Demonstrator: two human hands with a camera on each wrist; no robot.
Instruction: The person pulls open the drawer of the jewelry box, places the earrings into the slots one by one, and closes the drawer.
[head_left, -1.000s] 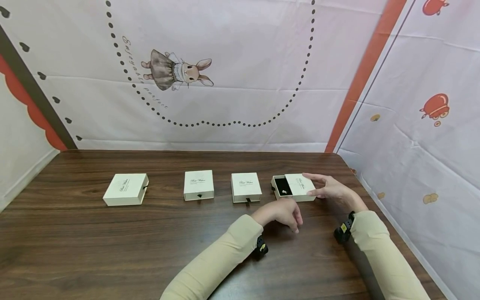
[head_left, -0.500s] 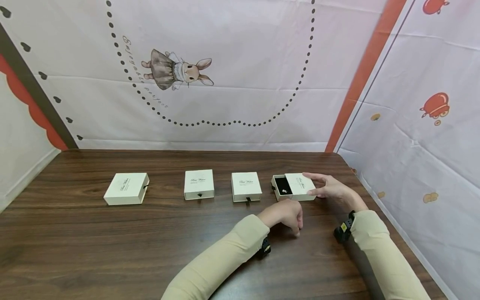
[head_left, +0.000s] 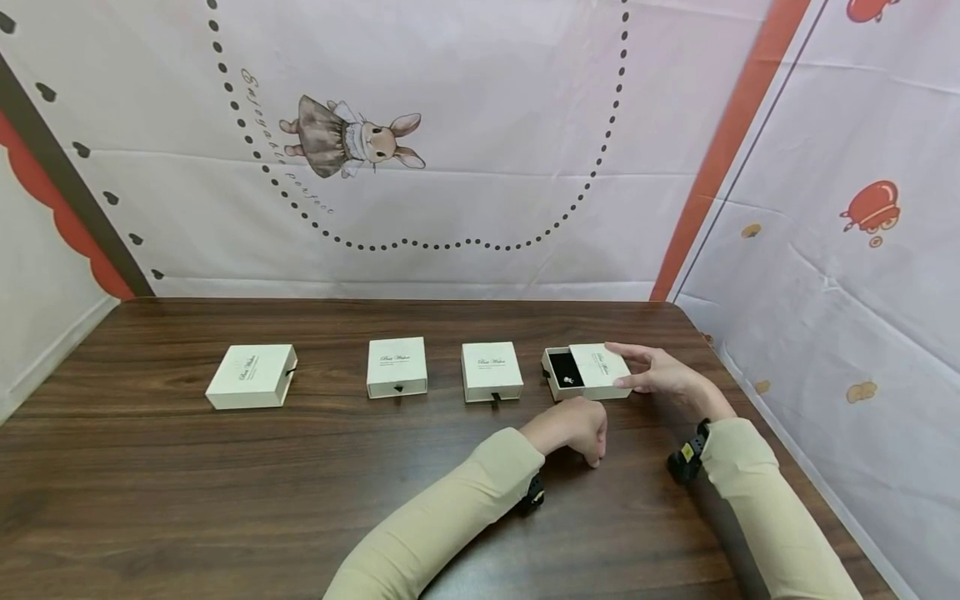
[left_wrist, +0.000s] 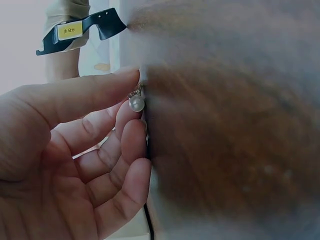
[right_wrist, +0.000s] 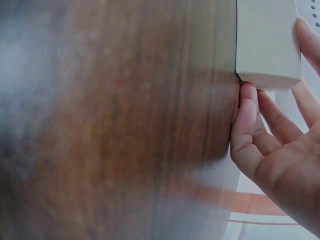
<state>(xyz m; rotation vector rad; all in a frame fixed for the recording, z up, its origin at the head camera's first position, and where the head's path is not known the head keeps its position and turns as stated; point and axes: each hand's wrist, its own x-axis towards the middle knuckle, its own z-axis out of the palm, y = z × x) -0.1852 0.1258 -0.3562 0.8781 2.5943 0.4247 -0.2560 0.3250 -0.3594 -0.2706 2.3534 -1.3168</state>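
Observation:
In the left wrist view my left hand (left_wrist: pixel 90 145) pinches a pearl earring (left_wrist: pixel 136 103) with small sparkling stones between thumb and index finger, close over the table. The head view shows this hand just in front of a white drawer-style jewelry box (head_left: pixel 600 371), the earring hidden there. My right hand (head_left: pixel 660 379) grips the right end of that box, thumb and fingers on its sleeve; in the right wrist view its fingertips are at the box's end (right_wrist: pixel 267 45). The box's drawer is pulled out to the left, showing a black pad (head_left: pixel 564 367) with a small shiny piece (head_left: pixel 567 380).
Three similar closed boxes stand in a row to the left: one near box (head_left: pixel 492 371), a middle box (head_left: pixel 397 367) and a far-left box (head_left: pixel 251 375). All rest on a dark brown wood table (head_left: pixel 225 500). A printed white cloth (head_left: pixel 487 125) hangs behind and at the right.
My left hand has turned slightly and shifted a little to the right, its fingers drawn closer together. The right hand and the boxes stay put.

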